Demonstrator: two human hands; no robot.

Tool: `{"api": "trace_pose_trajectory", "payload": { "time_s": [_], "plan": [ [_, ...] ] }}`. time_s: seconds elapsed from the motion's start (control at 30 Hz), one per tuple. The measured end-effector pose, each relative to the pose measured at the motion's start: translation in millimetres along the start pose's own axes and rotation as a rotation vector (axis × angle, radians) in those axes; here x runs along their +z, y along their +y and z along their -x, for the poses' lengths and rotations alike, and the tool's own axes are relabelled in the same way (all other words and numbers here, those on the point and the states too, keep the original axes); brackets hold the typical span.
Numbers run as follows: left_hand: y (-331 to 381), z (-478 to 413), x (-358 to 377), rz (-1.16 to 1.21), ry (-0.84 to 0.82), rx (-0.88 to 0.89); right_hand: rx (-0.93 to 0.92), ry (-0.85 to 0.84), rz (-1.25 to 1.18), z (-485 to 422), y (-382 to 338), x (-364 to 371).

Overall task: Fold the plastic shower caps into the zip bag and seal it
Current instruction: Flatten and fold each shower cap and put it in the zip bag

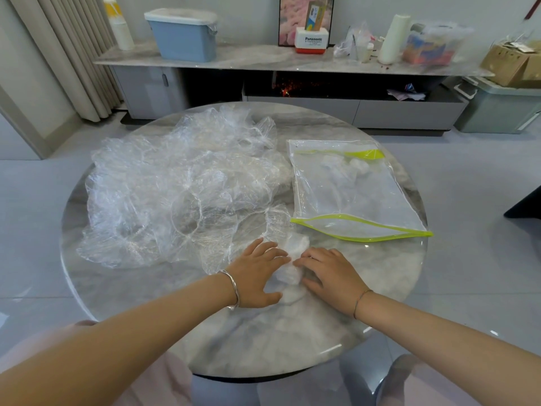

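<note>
Head view, contents as you have them:

Surface (pixel 263 341): round, grey marbled, glossy; carries every item below.

Your left hand (pixel 257 273): fingers (pixel 272 250) straight and slightly spread, pressing flat on the folded cap (pixel 289 271); thumb stretched along the cap's near side; silver bangle (pixel 233 288) at the wrist.

Your right hand (pixel 330 276): fingers (pixel 307 259) straight, close together, tips touching the cap's right side, palm down on the surface; thin cord (pixel 361 301) at the wrist.

Folded cap: small whitish wad, flat on the surface, between your two hands at the near centre.

Caps (pixel 175 194): loose heap of clear crinkled plastic with elastic rims, filling the left half of the surface; its near edge touches your left hand.

Bag (pixel 366 194): clear, green-edged, lying flat to the right of the heap, just beyond your right hand; near mouth (pixel 360 228) gaping open; a few whitish wads (pixel 351 167) inside at the far end.

Behind: long cabinet (pixel 263 60) with a blue bin (pixel 184 39), a white roll (pixel 393 36) and a cardboard box (pixel 509 64).
</note>
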State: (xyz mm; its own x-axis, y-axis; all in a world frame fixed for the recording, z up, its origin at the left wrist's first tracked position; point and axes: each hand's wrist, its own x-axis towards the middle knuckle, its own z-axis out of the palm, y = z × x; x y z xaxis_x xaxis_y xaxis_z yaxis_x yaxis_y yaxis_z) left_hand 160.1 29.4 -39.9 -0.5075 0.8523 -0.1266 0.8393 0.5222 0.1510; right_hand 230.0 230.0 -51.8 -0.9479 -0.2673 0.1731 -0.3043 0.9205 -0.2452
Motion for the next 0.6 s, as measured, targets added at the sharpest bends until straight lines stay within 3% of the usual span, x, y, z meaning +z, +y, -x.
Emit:
{"api": "trace_pose_trajectory", "payload": {
  "time_s": [0.17,0.4,0.6],
  "plan": [
    [0,-1,-7,0.165,0.059,-0.042,0.141,0.013,-0.202,-7,1,-1],
    [5,-6,-9,0.386,0.226,-0.253,0.436,-0.062,-0.615,-8,-8,-7],
    [10,-6,-11,0.486,0.202,-0.413,0.688,-0.069,-0.806,-15,-13,-3]
  ]
}}
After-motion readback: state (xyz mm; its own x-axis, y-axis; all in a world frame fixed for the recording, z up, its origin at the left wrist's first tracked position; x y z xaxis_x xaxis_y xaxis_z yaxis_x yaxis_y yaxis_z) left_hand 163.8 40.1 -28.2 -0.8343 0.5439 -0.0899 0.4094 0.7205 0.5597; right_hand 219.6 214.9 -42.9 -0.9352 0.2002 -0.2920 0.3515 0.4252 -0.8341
